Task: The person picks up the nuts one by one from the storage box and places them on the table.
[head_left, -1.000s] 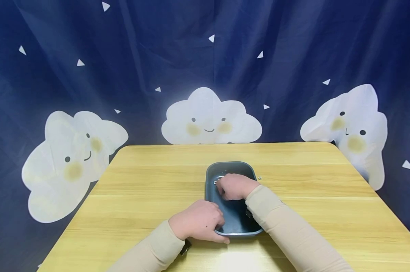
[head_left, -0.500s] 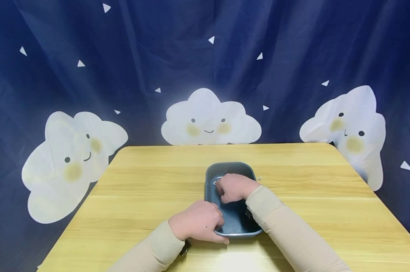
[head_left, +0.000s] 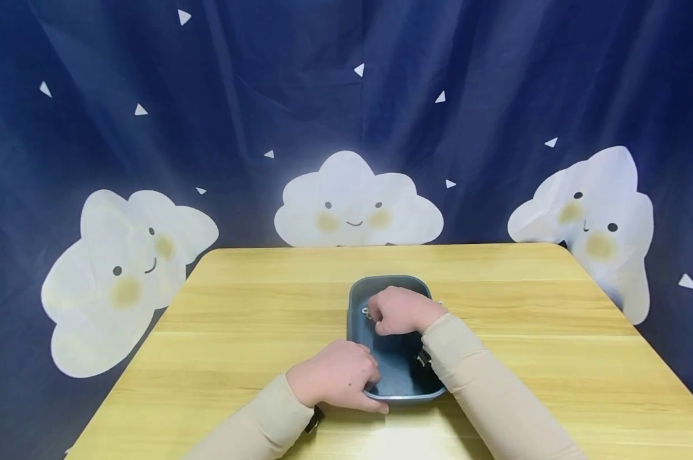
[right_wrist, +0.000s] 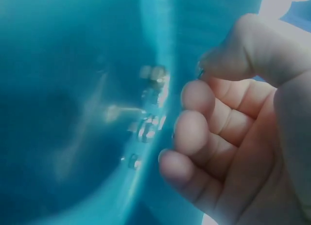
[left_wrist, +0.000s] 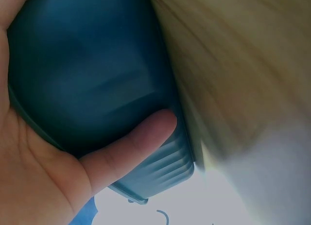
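A deep blue-grey plastic box (head_left: 395,377) stands on the table. My left hand (head_left: 341,374) grips its near left corner, the fingers over the rim and the thumb (left_wrist: 141,137) along the outside wall in the left wrist view. My right hand (head_left: 401,310) is inside the box near its far end, fingers curled. In the right wrist view, thumb and index finger pinch a tiny metal nut (right_wrist: 200,73), mostly hidden by the fingertips. Several small shiny nuts (right_wrist: 147,130), blurred, lie by the wall at the box's bottom; a few nuts (head_left: 365,311) show left of the fingers.
The wooden table (head_left: 254,300) extends around the box on all sides. One small metal piece (head_left: 440,303) lies on it just right of the box, partly hidden by the right wrist. Behind the table hangs a dark blue curtain (head_left: 323,76) with cloud prints.
My right hand has risen slightly and shifted a little right inside the box, uncovering more of the nuts. The left hand keeps its hold on the corner.
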Demonstrator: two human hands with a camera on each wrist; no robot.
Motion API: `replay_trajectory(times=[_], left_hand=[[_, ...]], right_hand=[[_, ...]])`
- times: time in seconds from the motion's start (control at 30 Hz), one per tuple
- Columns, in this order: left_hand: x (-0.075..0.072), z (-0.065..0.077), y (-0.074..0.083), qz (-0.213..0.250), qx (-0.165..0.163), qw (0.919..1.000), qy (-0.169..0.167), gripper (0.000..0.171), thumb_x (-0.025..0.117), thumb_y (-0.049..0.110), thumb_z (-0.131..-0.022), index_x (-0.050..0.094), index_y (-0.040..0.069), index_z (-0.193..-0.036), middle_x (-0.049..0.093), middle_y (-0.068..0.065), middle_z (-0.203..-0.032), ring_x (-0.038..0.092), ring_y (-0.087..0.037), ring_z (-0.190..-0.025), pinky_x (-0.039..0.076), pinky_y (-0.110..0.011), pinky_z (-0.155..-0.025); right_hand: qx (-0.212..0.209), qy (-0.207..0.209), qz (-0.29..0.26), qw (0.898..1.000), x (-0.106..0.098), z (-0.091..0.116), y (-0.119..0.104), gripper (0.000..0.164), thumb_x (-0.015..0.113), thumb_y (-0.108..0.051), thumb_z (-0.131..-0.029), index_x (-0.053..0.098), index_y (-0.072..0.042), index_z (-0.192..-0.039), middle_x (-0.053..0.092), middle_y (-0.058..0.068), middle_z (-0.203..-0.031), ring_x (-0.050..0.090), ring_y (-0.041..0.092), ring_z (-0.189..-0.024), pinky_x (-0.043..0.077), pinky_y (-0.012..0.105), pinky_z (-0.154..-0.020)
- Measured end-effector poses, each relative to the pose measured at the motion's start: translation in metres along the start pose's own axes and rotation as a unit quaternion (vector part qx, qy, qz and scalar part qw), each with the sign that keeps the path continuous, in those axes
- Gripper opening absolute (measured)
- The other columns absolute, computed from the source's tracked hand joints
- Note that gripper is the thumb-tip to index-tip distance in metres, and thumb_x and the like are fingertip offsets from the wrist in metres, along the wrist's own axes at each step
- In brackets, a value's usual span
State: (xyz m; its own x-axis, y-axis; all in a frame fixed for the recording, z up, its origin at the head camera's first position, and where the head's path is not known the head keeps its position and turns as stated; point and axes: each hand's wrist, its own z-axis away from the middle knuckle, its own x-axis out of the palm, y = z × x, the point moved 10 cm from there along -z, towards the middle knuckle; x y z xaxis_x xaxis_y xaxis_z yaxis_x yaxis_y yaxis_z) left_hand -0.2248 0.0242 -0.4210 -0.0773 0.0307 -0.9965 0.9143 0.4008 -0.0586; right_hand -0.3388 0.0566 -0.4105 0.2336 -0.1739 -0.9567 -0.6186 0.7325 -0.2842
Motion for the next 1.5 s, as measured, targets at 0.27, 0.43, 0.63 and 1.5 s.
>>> replay_trajectory(times=[0.27, 0.43, 0.63, 1.5], left_hand=[[-0.002, 0.001, 0.000, 0.000, -0.001, 1.0000, 0.005, 0.053, 0.067, 0.069, -0.083, 0.045, 0.031, -0.054, 0.036, 0.019, -0.055, 0.038, 0.004, -0.056, 0.032, -0.018, -0.051], [-0.001, 0.001, 0.000, 0.009, -0.003, 0.9999, 0.004, 0.053, 0.067, 0.069, -0.083, 0.045, 0.031, -0.053, 0.036, 0.019, -0.054, 0.035, 0.004, -0.052, 0.030, -0.018, -0.049], [0.000, 0.000, -0.002, 0.004, -0.007, 1.0000, 0.002, 0.054, 0.067, 0.069, -0.082, 0.045, 0.030, -0.052, 0.036, 0.019, -0.055, 0.035, 0.003, -0.052, 0.030, -0.020, -0.049], [0.001, -0.001, -0.001, -0.010, -0.009, 0.9999, -0.006, 0.055, 0.067, 0.070, -0.081, 0.045, 0.029, -0.052, 0.038, 0.018, -0.057, 0.038, 0.001, -0.054, 0.032, -0.021, -0.050]], right_hand=[[0.012, 0.023, -0.022, 0.999, -0.015, 0.006, 0.000, 0.010, 0.065, -0.014, -0.082, 0.060, -0.020, -0.076, 0.054, -0.009, -0.066, 0.049, 0.010, -0.058, 0.043, 0.030, -0.058], [0.016, 0.046, -0.020, 0.999, -0.027, 0.013, 0.000, 0.013, 0.065, -0.012, -0.083, 0.058, -0.022, -0.077, 0.053, -0.009, -0.067, 0.048, 0.011, -0.059, 0.043, 0.030, -0.060], [0.023, 0.075, -0.021, 0.997, -0.048, 0.030, 0.002, 0.010, 0.066, -0.011, -0.079, 0.060, -0.019, -0.079, 0.053, -0.009, -0.070, 0.049, 0.012, -0.064, 0.043, 0.031, -0.063], [0.075, 0.169, -0.067, 0.980, -0.074, 0.087, 0.076, 0.013, 0.063, -0.007, -0.080, 0.058, -0.018, -0.078, 0.047, -0.008, -0.064, 0.048, 0.011, -0.061, 0.040, 0.033, -0.062]])
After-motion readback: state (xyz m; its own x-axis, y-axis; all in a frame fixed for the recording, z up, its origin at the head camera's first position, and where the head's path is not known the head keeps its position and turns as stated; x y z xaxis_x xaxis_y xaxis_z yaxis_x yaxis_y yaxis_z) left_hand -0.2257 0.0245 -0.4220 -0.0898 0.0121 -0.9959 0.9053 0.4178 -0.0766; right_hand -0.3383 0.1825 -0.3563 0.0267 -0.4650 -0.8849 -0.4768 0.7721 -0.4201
